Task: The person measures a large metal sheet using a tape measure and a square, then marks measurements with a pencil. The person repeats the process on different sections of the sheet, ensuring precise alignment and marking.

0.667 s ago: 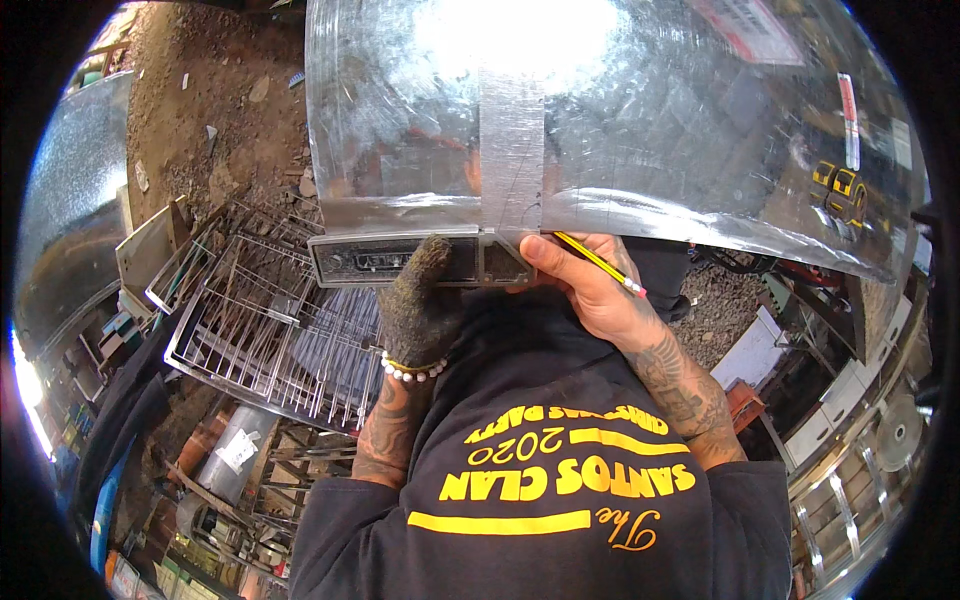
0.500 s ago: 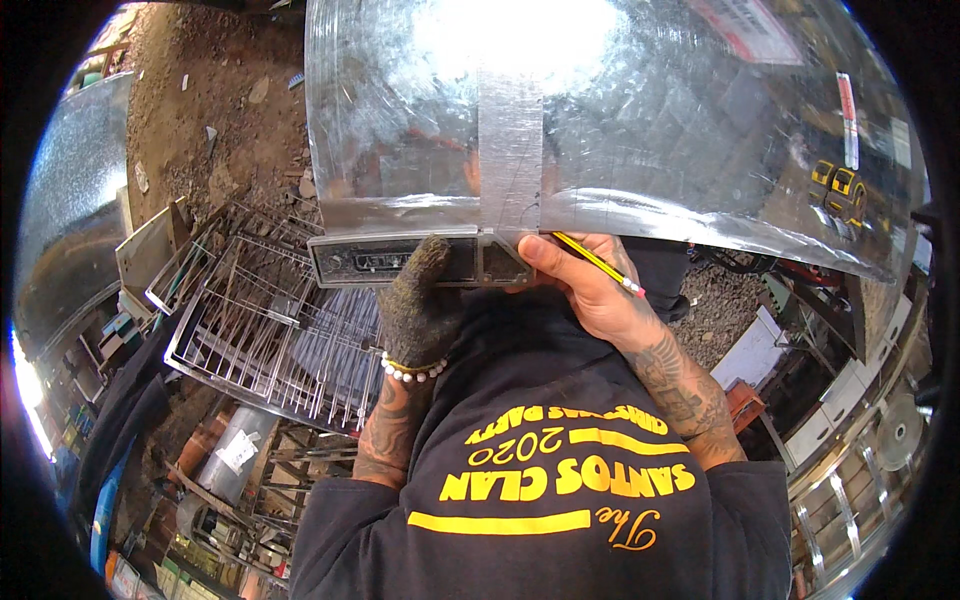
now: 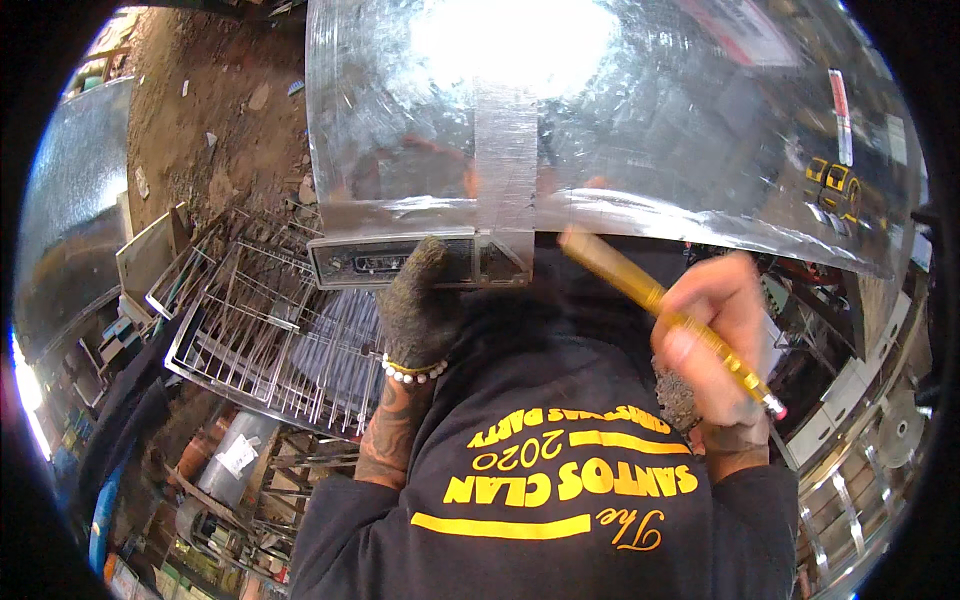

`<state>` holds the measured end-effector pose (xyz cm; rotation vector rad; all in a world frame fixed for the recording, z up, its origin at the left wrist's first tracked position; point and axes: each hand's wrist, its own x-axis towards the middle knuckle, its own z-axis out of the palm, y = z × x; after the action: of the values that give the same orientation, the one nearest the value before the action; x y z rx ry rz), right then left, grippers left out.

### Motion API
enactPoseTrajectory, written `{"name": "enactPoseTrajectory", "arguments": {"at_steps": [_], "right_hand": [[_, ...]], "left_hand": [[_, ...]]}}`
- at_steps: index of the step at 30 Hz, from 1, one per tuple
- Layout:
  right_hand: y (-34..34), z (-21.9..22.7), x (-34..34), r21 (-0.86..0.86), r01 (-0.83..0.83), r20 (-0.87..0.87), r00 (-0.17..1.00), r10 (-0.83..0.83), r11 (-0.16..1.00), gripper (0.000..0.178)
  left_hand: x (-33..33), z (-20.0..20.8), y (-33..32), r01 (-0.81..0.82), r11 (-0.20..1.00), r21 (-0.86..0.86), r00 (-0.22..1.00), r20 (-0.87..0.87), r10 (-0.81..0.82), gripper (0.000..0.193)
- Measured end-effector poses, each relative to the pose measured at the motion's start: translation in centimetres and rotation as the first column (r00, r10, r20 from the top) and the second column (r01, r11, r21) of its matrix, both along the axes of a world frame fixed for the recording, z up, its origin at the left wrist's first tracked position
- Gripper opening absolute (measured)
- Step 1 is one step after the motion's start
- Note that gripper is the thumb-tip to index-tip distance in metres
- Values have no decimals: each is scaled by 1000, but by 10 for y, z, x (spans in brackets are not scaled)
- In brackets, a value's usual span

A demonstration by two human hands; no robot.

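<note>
A try square (image 3: 505,160) lies with its metal blade across a shiny sheet of metal (image 3: 400,150), its dark stock along the sheet's near edge. My gloved left hand (image 3: 420,290) is closed on that stock, thumb on top and fingers hidden beneath. Bare and blurred by motion, my right hand (image 3: 715,335) grips a yellow pencil (image 3: 640,285) to the right of the square. The pencil slants up-left, its tip close to the sheet's edge and its eraser end down-right; whether the tip touches, I cannot tell.
A yellow and black tape measure (image 3: 835,188) sits on the sheet at the right. Wire racks (image 3: 265,315) are stacked at the left, below bare dirt ground (image 3: 215,110). Another metal sheet (image 3: 75,170) stands at the far left. White cabinets (image 3: 850,385) are at the right.
My right hand has left the square's corner, moving right and toward me, and the pencil now points up-left from its fingers. My left hand has stayed on the square.
</note>
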<state>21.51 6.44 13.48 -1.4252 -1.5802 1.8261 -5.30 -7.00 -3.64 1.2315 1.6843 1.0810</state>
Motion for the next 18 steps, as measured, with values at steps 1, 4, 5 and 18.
{"name": "enactPoseTrajectory", "arguments": {"at_steps": [1,4,5,18], "right_hand": [[6,-5,-2,122,107,-11,994,-106,987,10],[36,-35,-27,267,274,-154,959,-239,924,7],[40,-38,-33,274,290,-157,954,-255,917,7],[6,-18,-14,131,-283,80,958,274,950,9]], "left_hand": [[0,2,2,25,999,29,993,-115,-22,46],[3,-5,3,-54,998,34,960,277,42,49],[2,-7,2,-68,997,27,933,356,54,49],[-3,-13,-8,-43,999,18,990,132,40,51]]}}
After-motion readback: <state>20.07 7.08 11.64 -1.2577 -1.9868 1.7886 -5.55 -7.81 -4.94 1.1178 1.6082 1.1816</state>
